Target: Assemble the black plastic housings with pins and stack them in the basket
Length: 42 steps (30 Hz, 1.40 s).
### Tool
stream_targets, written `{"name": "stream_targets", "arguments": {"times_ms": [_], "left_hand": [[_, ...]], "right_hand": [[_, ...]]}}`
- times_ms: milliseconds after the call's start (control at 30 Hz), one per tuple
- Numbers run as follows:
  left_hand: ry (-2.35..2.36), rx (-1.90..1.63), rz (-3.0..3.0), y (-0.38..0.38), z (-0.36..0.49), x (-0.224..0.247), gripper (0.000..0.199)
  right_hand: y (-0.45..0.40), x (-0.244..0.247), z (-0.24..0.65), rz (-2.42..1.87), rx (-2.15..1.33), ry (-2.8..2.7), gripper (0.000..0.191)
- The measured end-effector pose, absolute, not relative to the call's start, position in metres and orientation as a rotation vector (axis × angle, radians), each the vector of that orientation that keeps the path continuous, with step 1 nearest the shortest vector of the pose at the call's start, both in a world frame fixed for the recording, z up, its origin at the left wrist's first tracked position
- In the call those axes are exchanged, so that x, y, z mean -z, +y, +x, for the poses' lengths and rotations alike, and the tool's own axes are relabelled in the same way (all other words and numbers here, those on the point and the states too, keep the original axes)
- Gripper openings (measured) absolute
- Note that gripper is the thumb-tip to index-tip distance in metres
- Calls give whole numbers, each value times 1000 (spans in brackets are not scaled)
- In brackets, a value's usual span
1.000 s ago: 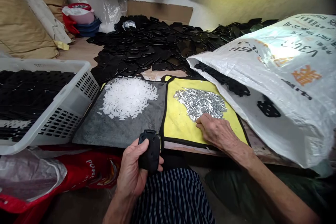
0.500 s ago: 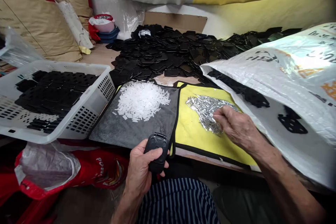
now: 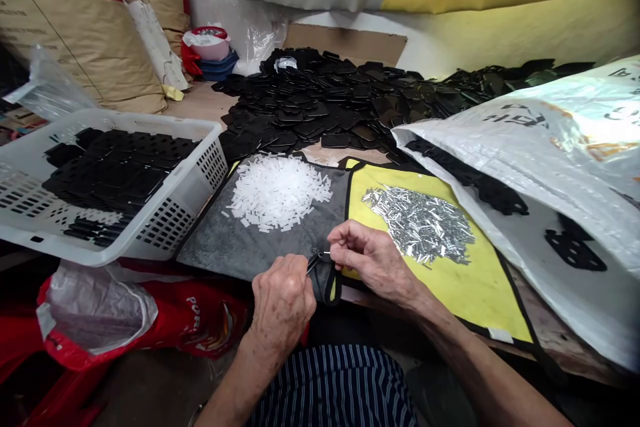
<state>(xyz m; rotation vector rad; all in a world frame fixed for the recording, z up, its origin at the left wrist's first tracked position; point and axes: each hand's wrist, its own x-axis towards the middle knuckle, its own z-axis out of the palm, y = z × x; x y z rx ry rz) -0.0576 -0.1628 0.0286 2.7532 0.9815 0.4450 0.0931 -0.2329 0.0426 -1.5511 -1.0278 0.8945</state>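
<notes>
Looks out from the head, angled forward and down, pretty close over left hand (image 3: 283, 299) and right hand (image 3: 374, 263), catching the table (image 3: 203, 99) too.

The black plastic case (image 3: 313, 263) is in my left hand (image 3: 284, 300), mostly hidden by my fingers — only a narrow, dark end shows, tilted up toward my right hand (image 3: 367, 257). There I pinch a slim, straight metal pin (image 3: 327, 253), bright silver and roughly level, its free tip right at the case's exposed end — whether it has gone in at all, I can't tell.
</notes>
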Motion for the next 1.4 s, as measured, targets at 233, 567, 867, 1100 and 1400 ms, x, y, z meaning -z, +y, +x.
{"name": "stream_targets", "arguments": {"times_ms": [233,567,867,1100,1400], "left_hand": [[967,-492,2750,-164,-58,-28,17],[905,-632,2820,-167,-56,-25,22],[816,-802,2787,-166,-55,-22,23],[731,-702,2748,-156,-57,-15,19],[1058,-339,2359,-139,-62,-18,7]], "right_hand": [[-227,-39,96,-1565,-936,-1046,11],[-226,-60,94,-1800,-573,-1667,18],[-221,-88,72,-1868,136,-2581,18],[-236,-24,51,-1728,768,-1986,25],[-288,-18,95,-1804,411,-1397,27]]}}
